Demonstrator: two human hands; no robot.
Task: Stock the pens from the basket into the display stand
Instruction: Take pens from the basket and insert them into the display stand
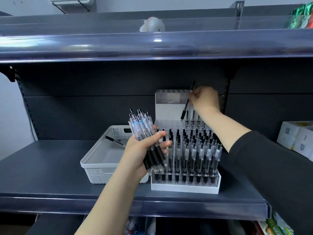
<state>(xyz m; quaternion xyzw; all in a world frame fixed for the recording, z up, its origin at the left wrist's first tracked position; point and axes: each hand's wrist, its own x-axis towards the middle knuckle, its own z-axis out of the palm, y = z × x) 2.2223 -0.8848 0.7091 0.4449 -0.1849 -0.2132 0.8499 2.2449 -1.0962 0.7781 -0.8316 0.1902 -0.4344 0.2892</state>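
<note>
Right hand point(204, 99), upper centre-right of frame, pinches a single pen point(187, 103) tilted, black grip end down, tip just above the upper rear tier of the display stand point(184, 186). Left hand point(144, 150), centre frame, fingers curled round a bundle of pens point(144, 136), clicker ends up, grips down, held in front of the stand's left edge. Stand sits on the dark shelf point(50, 167), centre-right; front tiers packed with upright pens, rear tier holds only a few at its right side. White basket point(100, 168) just left of the stand, on the same shelf, with one loose pen point(114, 141) lying inside near its back. White boxes point(296, 136) at right edge of frame.
</note>
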